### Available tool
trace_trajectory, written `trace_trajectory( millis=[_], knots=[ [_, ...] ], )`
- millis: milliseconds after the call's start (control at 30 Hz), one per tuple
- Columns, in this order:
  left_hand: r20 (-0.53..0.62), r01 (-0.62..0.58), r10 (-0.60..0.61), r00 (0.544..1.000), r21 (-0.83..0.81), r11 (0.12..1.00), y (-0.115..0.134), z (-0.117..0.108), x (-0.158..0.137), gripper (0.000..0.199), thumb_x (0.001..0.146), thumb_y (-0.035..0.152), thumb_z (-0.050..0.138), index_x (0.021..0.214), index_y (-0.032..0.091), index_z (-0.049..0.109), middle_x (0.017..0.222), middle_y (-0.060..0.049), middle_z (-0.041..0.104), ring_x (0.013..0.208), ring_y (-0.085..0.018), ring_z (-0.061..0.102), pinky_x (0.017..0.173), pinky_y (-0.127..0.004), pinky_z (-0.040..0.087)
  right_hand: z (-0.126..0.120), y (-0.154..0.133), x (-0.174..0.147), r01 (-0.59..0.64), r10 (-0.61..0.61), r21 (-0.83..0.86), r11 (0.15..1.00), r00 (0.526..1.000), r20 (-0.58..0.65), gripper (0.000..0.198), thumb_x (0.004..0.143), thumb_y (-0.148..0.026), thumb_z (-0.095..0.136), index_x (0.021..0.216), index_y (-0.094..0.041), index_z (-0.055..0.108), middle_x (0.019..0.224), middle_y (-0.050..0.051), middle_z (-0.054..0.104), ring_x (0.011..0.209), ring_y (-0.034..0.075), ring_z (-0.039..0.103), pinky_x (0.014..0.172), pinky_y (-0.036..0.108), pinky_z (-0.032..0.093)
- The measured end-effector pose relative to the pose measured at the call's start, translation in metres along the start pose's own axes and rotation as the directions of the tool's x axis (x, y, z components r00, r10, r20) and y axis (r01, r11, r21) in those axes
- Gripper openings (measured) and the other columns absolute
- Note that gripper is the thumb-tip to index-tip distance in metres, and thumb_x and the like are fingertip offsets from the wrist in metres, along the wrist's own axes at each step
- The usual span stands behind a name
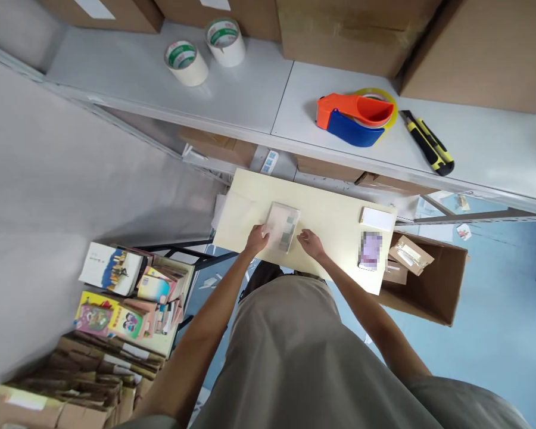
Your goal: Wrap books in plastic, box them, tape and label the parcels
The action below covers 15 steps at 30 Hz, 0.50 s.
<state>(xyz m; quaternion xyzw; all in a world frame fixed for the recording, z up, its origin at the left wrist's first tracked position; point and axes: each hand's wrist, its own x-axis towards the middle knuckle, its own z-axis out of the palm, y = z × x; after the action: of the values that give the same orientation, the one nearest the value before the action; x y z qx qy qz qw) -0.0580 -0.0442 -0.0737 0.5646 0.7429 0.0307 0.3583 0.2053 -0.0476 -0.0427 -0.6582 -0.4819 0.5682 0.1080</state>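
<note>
A thin rectangular book (pixel 282 227), pale with grey-green patches and a glossy look, lies on a cream tabletop (pixel 330 208). My left hand (pixel 256 240) grips its left edge, the thumb over the near-left side. Just off the book's right side is my right hand (pixel 311 244), with its fingers curled in; whatever they may pinch is too small to make out. Toward the tabletop's right end lie a white box-like item (pixel 377 218) and a blurred-out purple item (pixel 370 250).
On the grey shelf (pixel 250 101) ahead sit tape rolls (pixel 190 67), an orange-blue tape dispenser (pixel 355 116) and a box cutter (pixel 427 143). An open carton (pixel 438 298) with packets stands right. Stacked books (pixel 111 271) and cardboard parcels (pixel 84 375) are at left.
</note>
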Motion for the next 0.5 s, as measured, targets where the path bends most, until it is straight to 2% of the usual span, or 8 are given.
trace_trajectory(
  millis=[67,167,267,367,500],
  knots=[
    [0.011,-0.006,0.007,1.0,-0.015,1.0,-0.001,0.006,0.005,0.052,0.094,0.02,0.062,0.145,0.013,0.068,0.145,-0.02,0.067,0.126,-0.032,0.071,0.117,-0.047,0.056,0.024,0.006,0.012,-0.073,0.072,0.069,0.995,0.997,0.016,0.039,0.101,-0.03,0.068,0.137,-0.015,0.07,0.133,0.017,0.079,0.119,0.024,0.077,0.103,0.034,0.059],
    [0.035,-0.012,0.014,0.999,-0.039,0.999,-0.003,0.009,0.011,0.047,0.094,0.02,0.062,0.14,0.014,0.069,0.144,-0.019,0.067,0.12,-0.03,0.072,0.116,-0.045,0.056,0.042,0.01,0.024,-0.1,0.104,0.172,0.98,0.994,-0.015,0.039,0.1,-0.039,0.067,0.129,-0.014,0.073,0.126,0.016,0.081,0.112,0.025,0.078,0.094,0.034,0.062],
    [0.078,-0.015,0.021,0.997,-0.075,0.997,-0.008,0.007,0.014,0.04,0.094,0.023,0.065,0.133,0.016,0.071,0.14,-0.017,0.068,0.113,-0.028,0.073,0.113,-0.043,0.056,0.052,0.011,0.028,-0.093,0.107,0.278,0.956,0.994,-0.034,0.042,0.093,-0.054,0.072,0.108,-0.015,0.077,0.103,0.01,0.082,0.1,0.025,0.077,0.087,0.035,0.062],
    [0.119,-0.013,0.028,0.993,-0.125,0.992,-0.014,0.002,0.018,0.04,0.092,0.024,0.068,0.131,0.016,0.071,0.138,-0.016,0.069,0.108,-0.026,0.073,0.111,-0.042,0.057,0.059,0.008,0.027,-0.079,0.104,0.36,0.929,0.993,-0.05,0.045,0.087,-0.062,0.076,0.089,-0.018,0.074,0.083,0.006,0.078,0.088,0.024,0.074,0.083,0.035,0.062],
    [0.174,-0.022,0.062,0.983,-0.223,0.974,-0.017,-0.004,0.023,0.041,0.09,0.025,0.07,0.129,0.014,0.072,0.131,-0.014,0.073,0.108,-0.024,0.074,0.107,-0.039,0.059,0.077,-0.008,0.023,-0.041,0.098,0.4,0.916,0.988,-0.123,0.047,0.079,-0.064,0.082,0.087,-0.02,0.067,0.078,0.004,0.075,0.081,0.021,0.072,0.076,0.033,0.061]
  ],
)
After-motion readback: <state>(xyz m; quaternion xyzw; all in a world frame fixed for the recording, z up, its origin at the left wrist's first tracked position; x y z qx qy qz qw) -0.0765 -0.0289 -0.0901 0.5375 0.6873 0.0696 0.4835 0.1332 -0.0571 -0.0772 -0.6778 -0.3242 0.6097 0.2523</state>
